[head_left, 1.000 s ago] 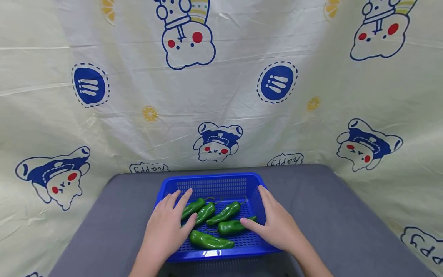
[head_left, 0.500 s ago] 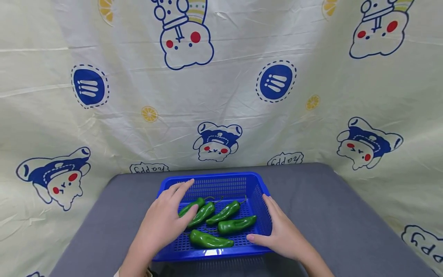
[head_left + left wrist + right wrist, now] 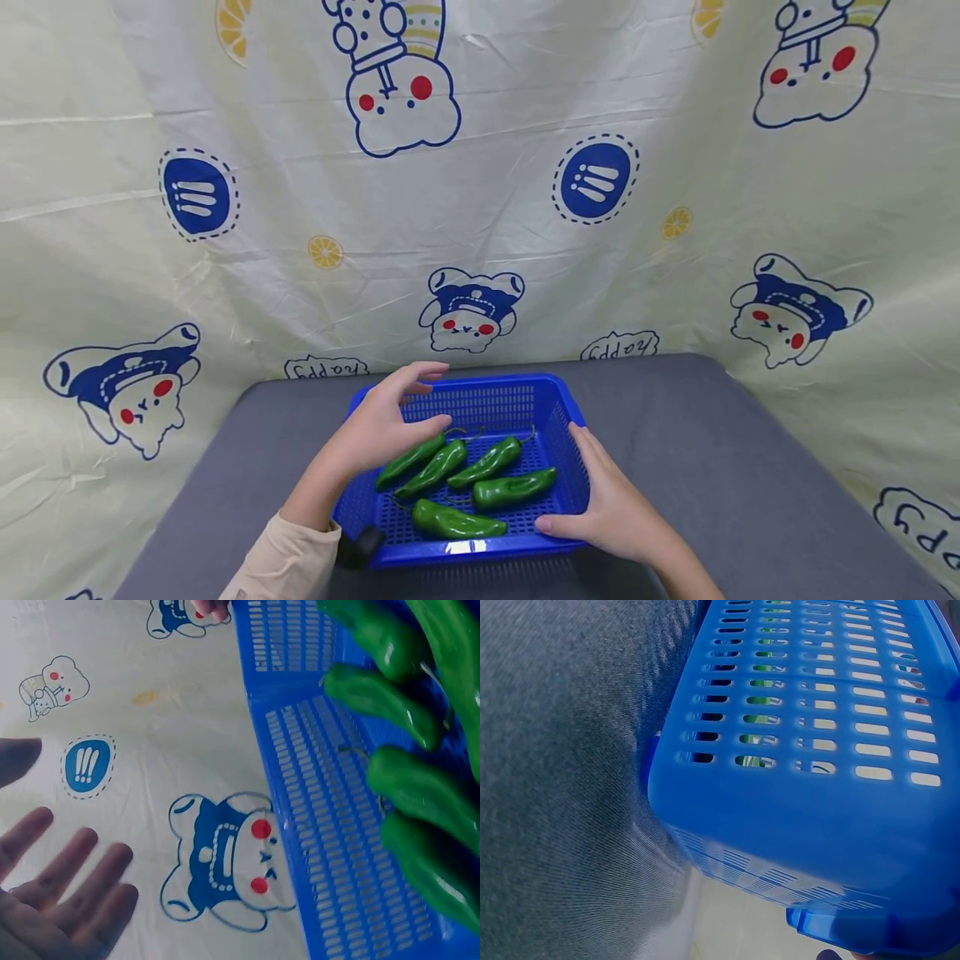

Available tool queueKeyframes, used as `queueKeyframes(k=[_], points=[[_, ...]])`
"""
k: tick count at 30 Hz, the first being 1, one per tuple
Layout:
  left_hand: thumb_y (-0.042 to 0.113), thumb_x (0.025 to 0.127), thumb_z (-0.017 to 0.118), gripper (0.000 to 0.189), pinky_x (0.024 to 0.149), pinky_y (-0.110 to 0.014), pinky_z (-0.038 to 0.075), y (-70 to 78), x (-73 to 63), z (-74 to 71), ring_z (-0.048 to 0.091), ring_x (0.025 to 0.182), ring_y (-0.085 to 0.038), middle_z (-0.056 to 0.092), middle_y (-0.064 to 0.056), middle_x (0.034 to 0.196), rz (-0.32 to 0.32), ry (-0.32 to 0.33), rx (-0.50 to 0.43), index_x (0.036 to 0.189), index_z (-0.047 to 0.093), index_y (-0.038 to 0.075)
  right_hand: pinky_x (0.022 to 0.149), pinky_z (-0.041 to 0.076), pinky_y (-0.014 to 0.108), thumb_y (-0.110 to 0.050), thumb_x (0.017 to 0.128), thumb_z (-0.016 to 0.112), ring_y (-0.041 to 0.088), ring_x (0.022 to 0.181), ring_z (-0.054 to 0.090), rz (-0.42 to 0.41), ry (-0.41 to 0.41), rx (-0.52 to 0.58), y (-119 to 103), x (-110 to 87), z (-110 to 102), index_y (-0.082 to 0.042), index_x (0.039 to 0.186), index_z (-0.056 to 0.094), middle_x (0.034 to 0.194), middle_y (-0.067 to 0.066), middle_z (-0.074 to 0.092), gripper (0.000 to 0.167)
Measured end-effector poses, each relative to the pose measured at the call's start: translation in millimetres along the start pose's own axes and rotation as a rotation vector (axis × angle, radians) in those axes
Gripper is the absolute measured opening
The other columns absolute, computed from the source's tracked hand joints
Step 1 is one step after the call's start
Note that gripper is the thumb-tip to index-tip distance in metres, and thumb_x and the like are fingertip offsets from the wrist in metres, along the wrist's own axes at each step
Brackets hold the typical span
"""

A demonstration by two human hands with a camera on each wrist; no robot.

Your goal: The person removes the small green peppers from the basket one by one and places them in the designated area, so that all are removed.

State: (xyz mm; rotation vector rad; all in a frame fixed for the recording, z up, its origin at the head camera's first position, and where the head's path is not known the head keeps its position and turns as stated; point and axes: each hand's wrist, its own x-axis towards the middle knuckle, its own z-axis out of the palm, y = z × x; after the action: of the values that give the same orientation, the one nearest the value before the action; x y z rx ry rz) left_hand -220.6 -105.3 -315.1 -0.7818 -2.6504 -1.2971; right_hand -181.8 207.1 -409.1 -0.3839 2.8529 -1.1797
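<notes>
Several glossy green peppers (image 3: 457, 521) lie apart from one another in a shallow blue plastic basket (image 3: 465, 547). My left hand (image 3: 393, 421) is over the basket's left side, thumb and fingers spread, with nothing between them. In the left wrist view that hand (image 3: 67, 900) is off to one side of the blue basket (image 3: 285, 685), and the peppers (image 3: 397, 705) are well away from the fingers. My right hand (image 3: 603, 500) holds the basket's right side, thumb inside near the front corner. The right wrist view shows mostly the slotted outer wall of the basket (image 3: 795, 806).
The basket stands on a table with a grey cloth (image 3: 667, 417). Behind the table hangs a pale curtain (image 3: 510, 217) with cartoon prints. A small black object (image 3: 363, 546) shows beside my left wrist, under the beige sleeve (image 3: 288, 554).
My left hand has risen and moved away from the peppers toward the far rim, baring more of them. My right hand has shifted slightly right and nearer. The peppers have stayed put.
</notes>
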Motion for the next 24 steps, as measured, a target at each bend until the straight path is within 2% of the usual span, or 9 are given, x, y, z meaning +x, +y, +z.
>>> queueKeyframes(k=[5,11,18,21,24], points=[[0.023,0.087,0.077,0.062,0.109,-0.053,0.041,-2.4,15.9,4.3,0.053,0.131,-0.029,0.053,-0.003,0.143,-0.01,-0.068,-0.138,0.142,0.048,0.027,0.107,0.025,0.074,-0.063,0.069,0.081,0.048,0.15,0.013,0.007,0.0,-0.001,0.8,0.1,0.9,-0.013,0.16,0.005,0.165,0.021,0.005,0.128],[0.021,0.087,0.078,0.06,0.105,-0.052,0.045,-12.7,39.0,17.1,0.054,0.13,-0.032,0.053,-0.001,0.142,-0.049,-0.134,-0.235,0.14,0.05,0.026,0.107,0.025,0.075,-0.065,0.07,0.08,0.049,0.15,0.013,0.026,-0.006,-0.006,-0.9,0.3,1.3,-0.014,0.16,0.004,0.165,0.021,0.005,0.128],[0.014,0.088,0.075,0.059,0.104,-0.047,0.048,-28.4,62.0,38.9,0.058,0.125,-0.026,0.054,-0.003,0.142,-0.048,-0.26,-0.214,0.14,0.05,0.025,0.108,0.025,0.074,-0.063,0.072,0.079,0.049,0.15,0.013,0.038,-0.019,-0.007,-2.4,0.3,0.4,-0.016,0.16,0.002,0.166,0.02,0.003,0.127],[0.009,0.087,0.074,0.064,0.104,-0.048,0.047,-35.0,67.3,47.5,0.056,0.126,-0.029,0.052,-0.005,0.143,-0.052,-0.332,-0.2,0.142,0.048,0.026,0.107,0.025,0.075,-0.064,0.071,0.079,0.049,0.15,0.014,0.04,-0.016,-0.01,-2.3,0.4,0.7,-0.017,0.16,0.002,0.166,0.02,0.004,0.127],[0.004,0.085,0.074,0.068,0.101,-0.049,0.049,-42.3,70.5,54.0,0.054,0.128,-0.034,0.05,-0.009,0.144,-0.087,-0.404,-0.201,0.143,0.046,0.028,0.107,0.026,0.075,-0.065,0.07,0.079,0.048,0.15,0.015,0.046,-0.014,-0.004,-2.3,0.7,1.3,-0.018,0.16,0.002,0.166,0.019,0.004,0.127]])
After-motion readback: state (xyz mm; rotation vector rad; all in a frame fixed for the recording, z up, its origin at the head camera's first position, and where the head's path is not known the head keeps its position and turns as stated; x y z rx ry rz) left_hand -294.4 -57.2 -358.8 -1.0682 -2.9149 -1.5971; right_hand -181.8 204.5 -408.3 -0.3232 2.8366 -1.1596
